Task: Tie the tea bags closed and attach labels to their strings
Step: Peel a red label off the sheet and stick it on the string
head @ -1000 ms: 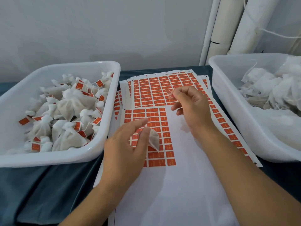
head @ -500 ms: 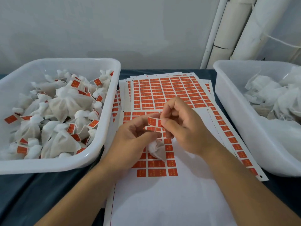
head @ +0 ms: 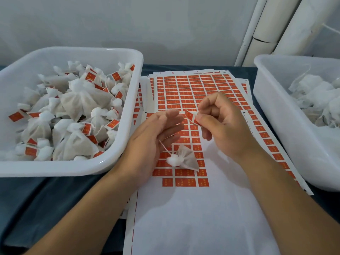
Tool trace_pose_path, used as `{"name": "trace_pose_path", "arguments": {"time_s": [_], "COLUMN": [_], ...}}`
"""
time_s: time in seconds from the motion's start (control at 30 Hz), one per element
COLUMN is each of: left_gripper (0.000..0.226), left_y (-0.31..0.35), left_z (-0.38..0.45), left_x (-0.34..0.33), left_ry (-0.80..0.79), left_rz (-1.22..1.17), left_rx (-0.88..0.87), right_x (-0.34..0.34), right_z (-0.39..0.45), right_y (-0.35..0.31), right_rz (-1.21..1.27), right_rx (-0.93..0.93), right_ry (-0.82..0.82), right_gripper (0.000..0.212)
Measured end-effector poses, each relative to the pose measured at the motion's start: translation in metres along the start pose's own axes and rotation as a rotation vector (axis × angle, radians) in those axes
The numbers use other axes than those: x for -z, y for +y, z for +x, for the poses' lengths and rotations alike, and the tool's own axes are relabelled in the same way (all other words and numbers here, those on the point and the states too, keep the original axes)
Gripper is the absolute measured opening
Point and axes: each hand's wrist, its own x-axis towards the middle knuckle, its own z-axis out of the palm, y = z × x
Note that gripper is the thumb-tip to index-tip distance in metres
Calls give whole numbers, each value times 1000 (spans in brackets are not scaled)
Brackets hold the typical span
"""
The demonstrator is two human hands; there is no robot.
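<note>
A small tied white tea bag [head: 184, 160] hangs low over the label sheet on a thin string [head: 164, 146]. The string runs up under the fingers of my left hand [head: 152, 137], which lies palm-up with its fingers nearly straight. My right hand [head: 219, 124] pinches an orange label [head: 191, 116] between thumb and forefinger, just right of my left fingertips. Under both hands lies a sheet of orange labels [head: 193, 91], its lower half stripped to white backing.
A white tub [head: 117, 162] on the left holds several tied, labelled tea bags [head: 81, 100]. Another white tub [head: 270, 111] on the right holds several white bags [head: 316, 92] without labels. White pipes [head: 265, 28] stand at the back right. Dark cloth [head: 46, 197] covers the table.
My hands have drawn slightly apart. The tea bag dropped from my left palm and now dangles on its string. My left fingers opened out, and my right hand lifted the label to the right.
</note>
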Motion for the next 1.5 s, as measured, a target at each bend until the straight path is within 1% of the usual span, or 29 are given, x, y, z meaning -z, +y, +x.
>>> {"name": "trace_pose_path", "arguments": {"time_s": [0.07, 0.13, 0.2, 0.27, 0.37, 0.47, 0.63, 0.83, 0.93, 1.03, 1.13, 1.23, 1.4, 1.43, 1.5], "left_gripper": [37, 41, 49, 50, 56, 58, 57, 57, 65, 72, 67, 55, 36, 34, 38], "left_y": [-1, -1, -2, -1, 1, 1, -2, -2, -2, -3, -1, 0, 1, 2, 4], "left_z": [0, -1, -2, -2, -3, -3, -3, -5, -7, -7, -8, -10, -20, -22, -26], "left_x": [-3, -8, -12, -14, -17, -21, -26, -30, -33, -34, -34, -32, -27, -27, -29], "left_ry": [7, 14, 5, 2, 6, 2, 21, 21, 17, 4, 8, 32, 74, 85, 82], "left_rz": [-70, -116, -156, -200, -225, -242, -161, -37, 56, 76, 71, 90, 276, 278, 266], "left_rx": [6, -4, -30, -51, -81, -112, -145, -177, -210, -212, -201, -168, -100, -94, -71], "right_x": [0, 2, 6, 7, 2, -4, -11, -15, -16, -16, -17, -15, -7, -6, -4], "right_z": [1, 1, -1, -2, -3, -5, -7, -6, -6, -7, -7, -7, -8, -8, -7], "right_y": [-1, -2, -5, -8, -11, -15, -19, -19, -19, -20, -20, -21, -22, -22, -21], "right_rz": [21, 93, 171, 159, 93, 8, -70, -153, -153, -131, -102, -58, 62, 82, 124], "right_rx": [-101, -236, -364, -451, -508, -515, -499, -492, -473, -456, -451, -445, -399, -388, -374], "right_ry": [-58, -160, -276, -365, -443, -489, -479, -418, -400, -387, -376, -341, -262, -242, -202], "right_gripper": [12, 7, 15, 21, 26, 26, 21, 13, 10, 15, 17, 15, 16, 16, 15]}}
